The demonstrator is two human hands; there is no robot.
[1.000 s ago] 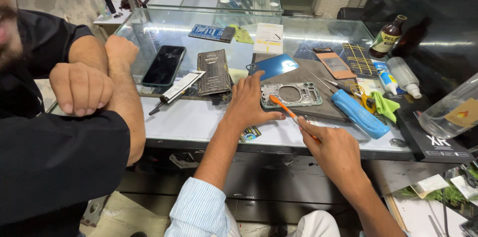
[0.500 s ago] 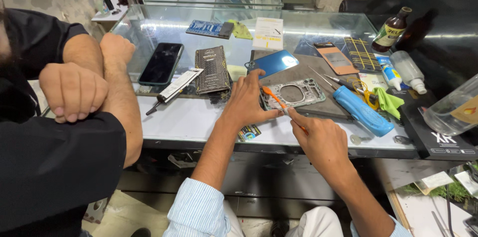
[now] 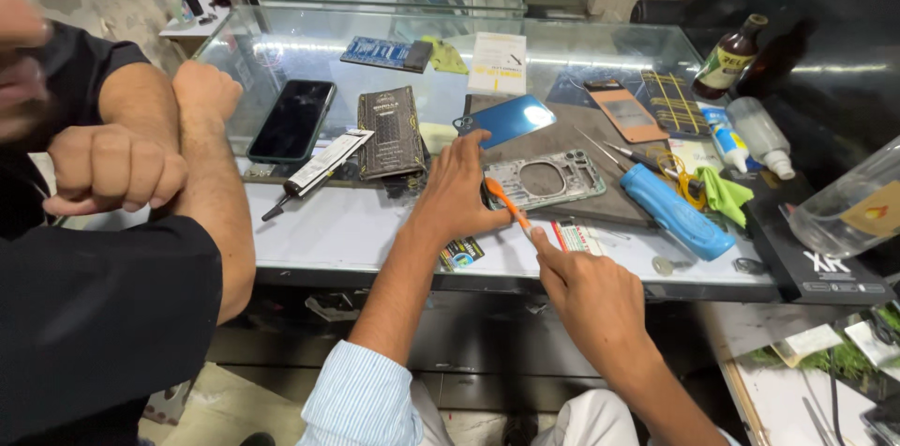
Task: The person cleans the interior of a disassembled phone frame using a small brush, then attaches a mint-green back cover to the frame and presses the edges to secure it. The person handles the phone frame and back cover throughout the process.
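Note:
My left hand (image 3: 459, 191) presses on the left end of a bare phone frame (image 3: 553, 179) that lies on a grey work mat (image 3: 600, 141) on the glass counter. My right hand (image 3: 586, 291) holds a thin orange pry tool (image 3: 506, 203), its tip touching the frame's near left edge next to my left fingers. A blue phone back cover (image 3: 511, 120) lies just beyond my left hand. A dark phone battery (image 3: 392, 132) lies to the left of it.
A person in a black shirt leans on the counter's left end with folded arms (image 3: 202, 155). A black phone (image 3: 292, 120), a blue cylindrical tool (image 3: 675, 211), tweezers, a green cloth (image 3: 727, 193), small bottles (image 3: 759, 135), a brown bottle (image 3: 729, 57) and a black box (image 3: 811, 254) surround the mat.
The orange pry tool has slid left along the frame's near edge, toward my left hand. My left hand stays on the frame. The view has shifted slightly.

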